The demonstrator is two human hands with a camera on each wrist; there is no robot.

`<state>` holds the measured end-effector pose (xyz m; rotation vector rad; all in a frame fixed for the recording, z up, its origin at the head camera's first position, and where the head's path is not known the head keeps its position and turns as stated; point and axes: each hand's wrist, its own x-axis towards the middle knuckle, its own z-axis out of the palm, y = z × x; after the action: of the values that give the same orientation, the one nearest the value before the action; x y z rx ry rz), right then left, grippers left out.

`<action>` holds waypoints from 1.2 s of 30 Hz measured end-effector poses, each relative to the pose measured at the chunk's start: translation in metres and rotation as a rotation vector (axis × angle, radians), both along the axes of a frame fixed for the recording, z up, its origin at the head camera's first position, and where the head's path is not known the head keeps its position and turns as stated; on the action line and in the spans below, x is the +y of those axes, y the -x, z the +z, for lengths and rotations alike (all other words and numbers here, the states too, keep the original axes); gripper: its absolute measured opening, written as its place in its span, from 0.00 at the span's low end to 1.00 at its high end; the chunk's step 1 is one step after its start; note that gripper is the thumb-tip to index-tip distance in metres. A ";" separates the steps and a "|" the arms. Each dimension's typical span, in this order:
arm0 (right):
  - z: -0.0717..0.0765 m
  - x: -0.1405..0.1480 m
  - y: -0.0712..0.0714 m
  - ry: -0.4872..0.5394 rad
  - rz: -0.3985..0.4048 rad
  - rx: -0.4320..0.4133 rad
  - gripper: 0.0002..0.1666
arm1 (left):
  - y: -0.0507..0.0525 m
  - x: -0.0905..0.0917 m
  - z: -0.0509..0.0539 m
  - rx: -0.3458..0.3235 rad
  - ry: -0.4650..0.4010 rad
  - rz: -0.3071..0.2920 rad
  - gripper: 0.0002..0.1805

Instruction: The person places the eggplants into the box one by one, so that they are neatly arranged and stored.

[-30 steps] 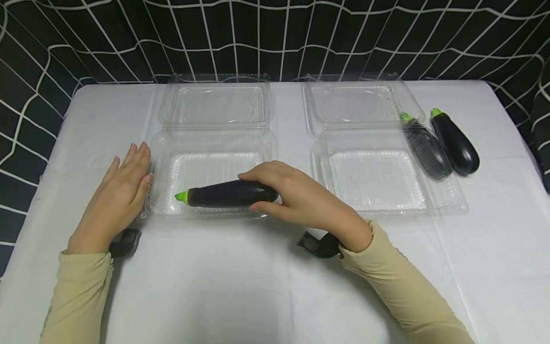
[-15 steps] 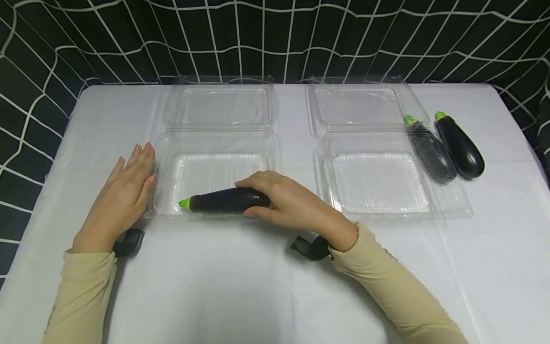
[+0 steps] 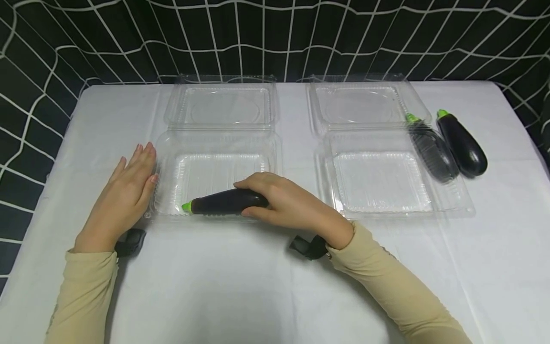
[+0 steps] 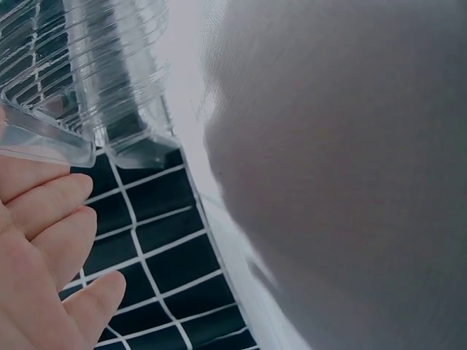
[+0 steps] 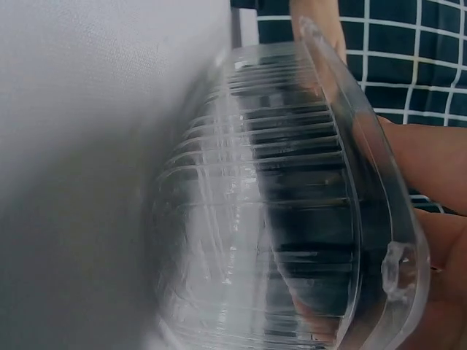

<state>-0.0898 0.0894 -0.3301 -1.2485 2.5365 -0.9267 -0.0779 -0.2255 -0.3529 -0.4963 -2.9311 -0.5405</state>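
In the head view, my right hand (image 3: 283, 205) grips the thick end of a dark eggplant (image 3: 219, 202). Its green stem points left, and it lies along the near side of the left clear plastic clamshell box (image 3: 215, 167). Whether it touches the box floor I cannot tell. My left hand (image 3: 118, 203) lies against the left side of that box, fingers straight. The left wrist view shows the left hand's fingers (image 4: 62, 240) by the ribbed plastic (image 4: 80, 80). Through the right wrist camera, the box wall (image 5: 292, 204) partly covers my right hand (image 5: 438, 182).
A second clear clamshell box (image 3: 382, 181) stands open on the right. One eggplant (image 3: 434, 148) shows through its right edge; inside or outside, I cannot tell. Another eggplant (image 3: 463, 145) lies beside it on the white tablecloth (image 3: 240, 291). White netting (image 3: 262, 38) hangs behind the table.
My right hand has lowered the eggplant slightly toward the near edge of the left box and a little leftward. The left hand has kept its place beside the box.
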 end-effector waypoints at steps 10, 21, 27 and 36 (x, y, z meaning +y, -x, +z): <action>-0.001 0.001 0.001 -0.001 -0.002 0.017 0.26 | 0.001 0.000 0.001 0.004 -0.005 -0.017 0.29; -0.002 0.001 0.002 0.015 -0.012 0.010 0.26 | 0.003 0.001 0.002 -0.007 -0.015 -0.030 0.29; -0.002 0.002 0.002 0.027 -0.003 0.008 0.26 | 0.002 0.001 0.002 -0.011 -0.007 -0.019 0.29; -0.001 0.001 0.002 0.037 -0.002 -0.009 0.25 | 0.000 0.000 0.001 -0.004 -0.007 -0.018 0.29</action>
<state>-0.0923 0.0904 -0.3316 -1.2497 2.5249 -0.9819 -0.0777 -0.2259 -0.3521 -0.5222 -2.9302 -0.5540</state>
